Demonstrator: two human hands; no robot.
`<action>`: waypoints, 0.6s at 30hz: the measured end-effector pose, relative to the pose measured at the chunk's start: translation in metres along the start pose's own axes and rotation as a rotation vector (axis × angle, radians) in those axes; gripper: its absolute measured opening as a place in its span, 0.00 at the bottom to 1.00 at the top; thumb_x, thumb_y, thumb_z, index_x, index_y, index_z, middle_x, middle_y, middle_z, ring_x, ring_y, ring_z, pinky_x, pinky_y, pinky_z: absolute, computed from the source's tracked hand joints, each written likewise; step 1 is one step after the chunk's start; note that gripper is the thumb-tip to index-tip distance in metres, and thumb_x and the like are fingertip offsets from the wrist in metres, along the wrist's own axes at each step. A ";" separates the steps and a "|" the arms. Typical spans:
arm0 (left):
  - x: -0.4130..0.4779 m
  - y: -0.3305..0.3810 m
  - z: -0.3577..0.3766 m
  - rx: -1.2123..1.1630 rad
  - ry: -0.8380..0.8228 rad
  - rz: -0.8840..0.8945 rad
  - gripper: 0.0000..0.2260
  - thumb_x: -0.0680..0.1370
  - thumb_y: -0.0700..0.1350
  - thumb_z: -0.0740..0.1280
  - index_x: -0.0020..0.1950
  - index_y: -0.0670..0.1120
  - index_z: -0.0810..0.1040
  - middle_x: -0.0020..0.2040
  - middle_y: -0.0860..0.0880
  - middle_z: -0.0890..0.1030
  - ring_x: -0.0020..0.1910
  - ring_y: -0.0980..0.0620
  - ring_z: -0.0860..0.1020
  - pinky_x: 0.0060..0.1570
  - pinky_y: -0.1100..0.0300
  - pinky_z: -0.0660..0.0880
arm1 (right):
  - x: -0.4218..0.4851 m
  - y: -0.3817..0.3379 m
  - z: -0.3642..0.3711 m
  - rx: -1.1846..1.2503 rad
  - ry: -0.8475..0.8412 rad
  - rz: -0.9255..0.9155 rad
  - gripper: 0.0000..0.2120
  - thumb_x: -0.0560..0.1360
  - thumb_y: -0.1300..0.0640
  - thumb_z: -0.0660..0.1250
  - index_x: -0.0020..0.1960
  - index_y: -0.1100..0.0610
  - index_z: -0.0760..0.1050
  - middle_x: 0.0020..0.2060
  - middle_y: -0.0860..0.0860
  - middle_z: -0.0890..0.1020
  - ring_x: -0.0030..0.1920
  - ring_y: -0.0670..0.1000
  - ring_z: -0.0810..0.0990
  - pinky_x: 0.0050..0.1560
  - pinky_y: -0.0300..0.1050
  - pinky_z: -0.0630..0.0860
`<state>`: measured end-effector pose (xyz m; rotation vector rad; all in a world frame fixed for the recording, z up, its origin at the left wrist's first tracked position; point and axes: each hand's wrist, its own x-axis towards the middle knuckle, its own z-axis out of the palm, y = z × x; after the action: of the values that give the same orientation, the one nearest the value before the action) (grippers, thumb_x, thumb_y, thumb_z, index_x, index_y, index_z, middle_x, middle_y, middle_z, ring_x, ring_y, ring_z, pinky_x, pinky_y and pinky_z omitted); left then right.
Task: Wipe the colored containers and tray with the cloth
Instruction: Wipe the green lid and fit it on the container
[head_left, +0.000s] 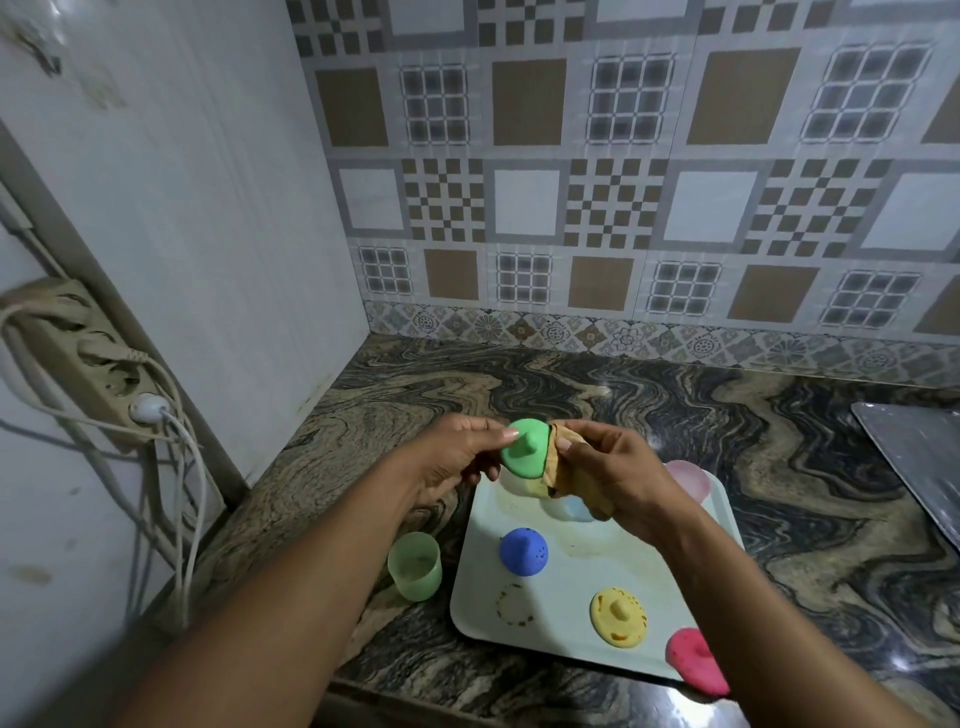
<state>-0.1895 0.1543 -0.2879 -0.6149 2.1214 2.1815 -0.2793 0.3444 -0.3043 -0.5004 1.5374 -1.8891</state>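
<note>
Pale-blue container (574, 508) (mostly) behind right hand (623, 475)

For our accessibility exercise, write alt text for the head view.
Left hand holds a green lid, right hand presses a cloth to it, above a tray bearing blue, yellow and red lids. A green cup stands beside it.

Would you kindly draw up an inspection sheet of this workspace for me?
Surface: veined stone counter, pale tray with a stain ring.
Job's things: green lid held above the tray; blue lid, yellow lid and red lid on it; pink container at its far corner; green cup beside it.
Clutter: metal sheet at the right edge.
Hands: left hand pinches the green lid; right hand holds the cloth against it.
Cables: power strip on the left wall, white cables hanging.
Surroundings: patterned tiled wall.
</note>
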 end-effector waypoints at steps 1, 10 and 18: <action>0.001 0.001 0.001 -0.018 0.019 0.031 0.04 0.80 0.42 0.69 0.46 0.43 0.82 0.35 0.48 0.81 0.27 0.57 0.73 0.31 0.63 0.65 | 0.002 0.002 0.001 -0.019 0.005 -0.020 0.11 0.81 0.65 0.63 0.60 0.64 0.80 0.49 0.68 0.84 0.38 0.57 0.84 0.37 0.49 0.81; 0.014 -0.025 0.025 -0.451 0.358 0.095 0.04 0.81 0.41 0.67 0.48 0.42 0.80 0.38 0.48 0.79 0.28 0.57 0.70 0.35 0.62 0.66 | -0.003 0.037 0.014 -0.418 0.289 -0.218 0.11 0.79 0.64 0.68 0.58 0.55 0.84 0.40 0.52 0.87 0.30 0.48 0.82 0.27 0.39 0.77; 0.015 -0.015 0.019 -0.418 0.264 0.122 0.05 0.81 0.42 0.66 0.48 0.44 0.81 0.39 0.48 0.79 0.29 0.58 0.71 0.35 0.63 0.67 | 0.016 0.016 0.028 -0.786 0.345 -0.677 0.22 0.78 0.69 0.64 0.69 0.57 0.77 0.64 0.53 0.82 0.63 0.49 0.80 0.62 0.38 0.74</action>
<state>-0.2033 0.1698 -0.3071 -0.8602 1.8520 2.7830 -0.2690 0.3115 -0.3150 -1.2072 2.5985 -1.8122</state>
